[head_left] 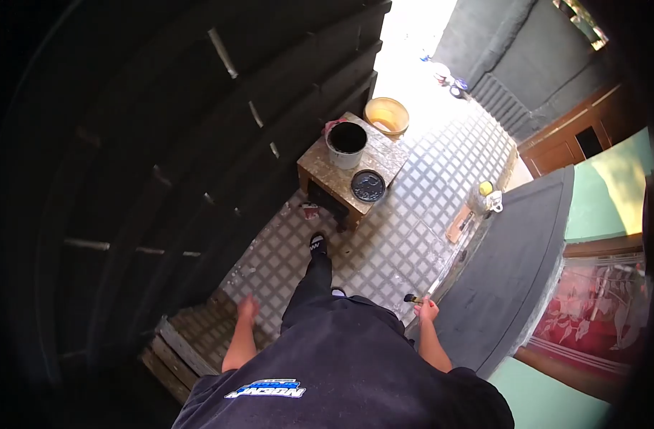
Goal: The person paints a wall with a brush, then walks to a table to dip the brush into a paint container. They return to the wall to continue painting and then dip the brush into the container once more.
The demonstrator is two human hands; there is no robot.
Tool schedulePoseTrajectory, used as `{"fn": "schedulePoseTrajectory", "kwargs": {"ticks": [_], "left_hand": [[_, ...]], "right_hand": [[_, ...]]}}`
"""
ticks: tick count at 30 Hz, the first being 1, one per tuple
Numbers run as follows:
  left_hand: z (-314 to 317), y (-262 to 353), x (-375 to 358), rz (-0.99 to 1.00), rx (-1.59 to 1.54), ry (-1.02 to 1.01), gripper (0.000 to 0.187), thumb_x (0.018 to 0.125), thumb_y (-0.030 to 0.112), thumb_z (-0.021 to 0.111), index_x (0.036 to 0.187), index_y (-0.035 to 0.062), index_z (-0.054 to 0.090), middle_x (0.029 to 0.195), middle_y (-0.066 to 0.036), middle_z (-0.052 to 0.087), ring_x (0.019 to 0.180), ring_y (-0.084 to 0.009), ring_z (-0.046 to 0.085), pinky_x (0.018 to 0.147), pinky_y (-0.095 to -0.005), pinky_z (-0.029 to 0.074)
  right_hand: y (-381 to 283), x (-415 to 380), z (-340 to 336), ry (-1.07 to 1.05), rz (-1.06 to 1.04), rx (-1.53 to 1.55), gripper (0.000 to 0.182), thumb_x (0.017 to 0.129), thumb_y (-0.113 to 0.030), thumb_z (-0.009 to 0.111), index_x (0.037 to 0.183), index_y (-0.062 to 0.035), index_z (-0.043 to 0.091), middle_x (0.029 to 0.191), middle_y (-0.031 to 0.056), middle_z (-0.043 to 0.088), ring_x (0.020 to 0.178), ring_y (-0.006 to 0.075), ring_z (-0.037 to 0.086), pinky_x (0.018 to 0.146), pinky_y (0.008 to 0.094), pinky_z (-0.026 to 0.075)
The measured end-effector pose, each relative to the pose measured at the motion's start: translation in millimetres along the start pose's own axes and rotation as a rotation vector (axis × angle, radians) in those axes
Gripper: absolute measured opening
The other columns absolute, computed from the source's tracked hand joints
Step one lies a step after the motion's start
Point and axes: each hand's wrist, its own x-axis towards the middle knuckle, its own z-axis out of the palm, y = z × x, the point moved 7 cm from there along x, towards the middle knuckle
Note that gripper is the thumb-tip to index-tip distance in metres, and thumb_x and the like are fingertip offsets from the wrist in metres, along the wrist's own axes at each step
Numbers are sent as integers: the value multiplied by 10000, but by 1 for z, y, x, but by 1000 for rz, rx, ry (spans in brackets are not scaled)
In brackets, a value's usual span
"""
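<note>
A paintbrush (412,298) with dark bristles is held in my right hand (428,309), whose fingers close around its handle. On the other side of my body, my left hand (248,307) hangs low over the tiled floor, blurred, and its fingers cannot be made out. Ahead of my feet stands a worn wooden table (320,170). On it are a bucket (345,156) with dark contents and a round lid (367,186) smeared with black.
Behind the table is a yellowish tub (387,116). A dark wall (198,143) rises at the left. Along the right edge lie a wooden board (458,223) and a jug with a yellow cap (485,189), beside a dark grey ledge (509,250). Wooden planks (180,347) are at lower left.
</note>
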Motion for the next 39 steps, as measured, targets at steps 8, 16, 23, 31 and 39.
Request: {"fn": "schedulePoseTrajectory", "kwargs": {"ticks": [8, 16, 23, 31, 39], "left_hand": [[158, 207, 71, 148, 182, -218, 345, 972, 412, 622, 1103, 94, 656, 937, -46, 712, 780, -148, 694, 580, -288, 524], [296, 210, 156, 337, 682, -457, 356, 937, 398, 682, 986, 46, 706, 879, -81, 726, 788, -190, 692, 693, -364, 537], [415, 205, 166, 480, 914, -478, 386, 900, 392, 693, 998, 19, 709, 969, -162, 724, 961, -314, 690, 858, -421, 524], [548, 242, 146, 1044, 1292, -218, 1007, 853, 515, 716, 1588, 44, 213, 1646, -243, 189, 1531, -396, 168, 1225, -525, 193], [595, 230, 146, 806, 1525, -267, 1587, 579, 752, 814, 1584, 58, -199, 1659, -248, -196, 1551, -377, -174, 1244, -575, 6]], "right_hand": [[-92, -21, 88, -64, -237, -38, 313, 993, -280, 653, 1067, 21, 694, 853, 91, 718, 597, 152, 665, 495, 257, 480], [-205, -18, 227, -221, -442, -148, 294, 999, -241, 646, 1113, 19, 719, 910, 107, 757, 731, 152, 718, 678, 293, 544], [-255, 39, 338, -320, -476, -244, 270, 985, -237, 659, 1115, -11, 730, 943, 150, 764, 845, 195, 740, 780, 327, 558], [-290, 103, 409, -279, -727, -249, 225, 961, -197, 682, 1091, -20, 731, 1016, 192, 736, 927, 331, 719, 847, 378, 550], [-273, 106, 450, -241, -1187, -548, 237, 934, -139, 679, 1143, -29, 691, 1136, 177, 702, 1031, 355, 661, 900, 431, 536]]}}
